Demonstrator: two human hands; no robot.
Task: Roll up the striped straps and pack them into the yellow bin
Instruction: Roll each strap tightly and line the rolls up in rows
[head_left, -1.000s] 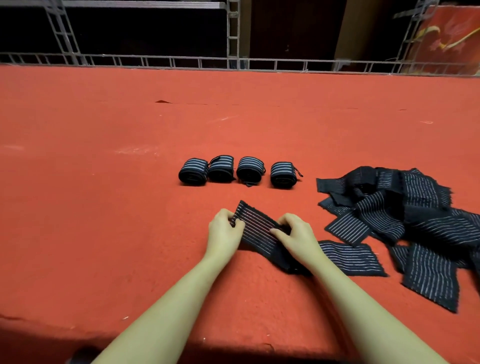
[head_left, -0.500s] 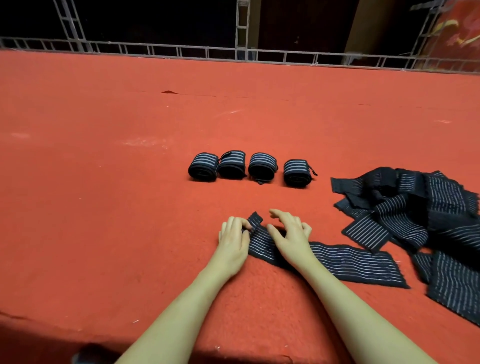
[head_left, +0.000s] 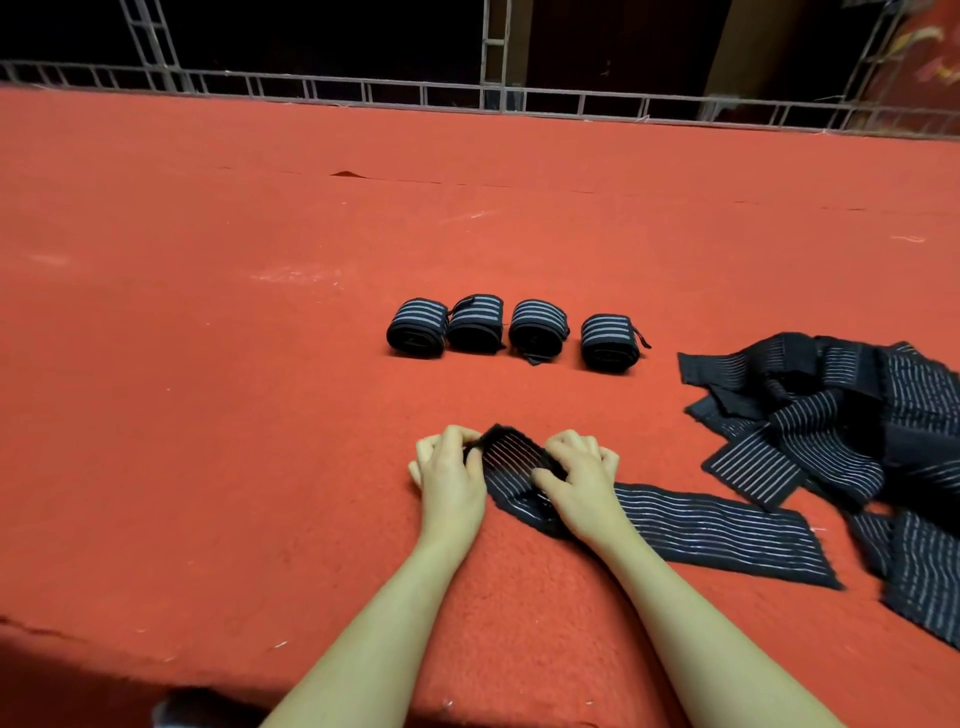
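Head view: my left hand (head_left: 451, 475) and right hand (head_left: 581, 480) both pinch the rolled end of a striped strap (head_left: 711, 530), whose flat length trails rightward across the red carpet (head_left: 208, 415).

Rolls (head_left: 517, 328) behind strap (head_left: 717, 530); pile (head_left: 852, 415) right

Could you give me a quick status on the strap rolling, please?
Both hands, left and right, gripping strap, roll just begun. Four rolls done. Pile waiting. Bin not visible.

both hands side by side, left (head_left: 451, 475), right (head_left: 582, 480), fingers curled, forearms extended
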